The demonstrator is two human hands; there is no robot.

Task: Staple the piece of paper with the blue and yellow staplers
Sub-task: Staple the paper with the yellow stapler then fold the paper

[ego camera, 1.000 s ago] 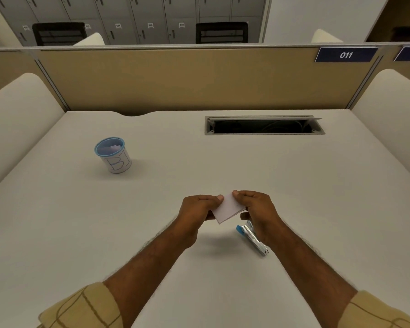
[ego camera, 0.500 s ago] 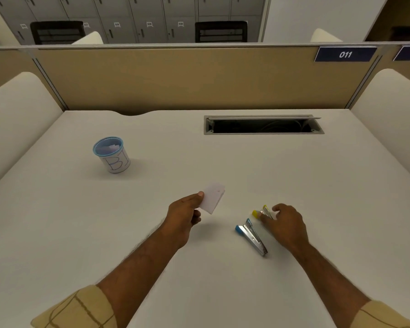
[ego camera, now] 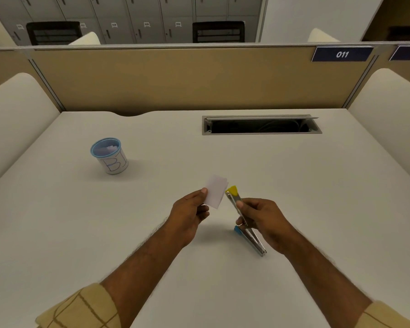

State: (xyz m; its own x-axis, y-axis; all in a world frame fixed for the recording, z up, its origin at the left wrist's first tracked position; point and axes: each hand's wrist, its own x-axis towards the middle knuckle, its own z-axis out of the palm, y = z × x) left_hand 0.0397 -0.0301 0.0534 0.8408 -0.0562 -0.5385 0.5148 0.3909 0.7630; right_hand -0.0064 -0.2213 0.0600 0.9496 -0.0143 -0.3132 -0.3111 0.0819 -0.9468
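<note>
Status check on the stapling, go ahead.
Left hand pinches paper. Right hand holds yellow stapler beside paper's edge. Blue stapler on desk. Nothing in the way.

Your left hand (ego camera: 189, 215) is raised off the desk, thumb and fingers pinched together. Your right hand (ego camera: 264, 220) is up beside it, fingers curled tight, thumb pressing on top, forearms angled inward.

We are in an open-plan office: we sit at a pale white desk (ego camera: 294, 185) fenced by a tan fabric partition (ego camera: 175, 79) carrying a dark blue number plate reading 011 (ego camera: 342, 54). A metal-framed cable slot (ego camera: 262, 125) opens in the desktop; beyond stand grey numbered lockers (ego camera: 140, 20) and black mesh chairs (ego camera: 218, 31).
</note>
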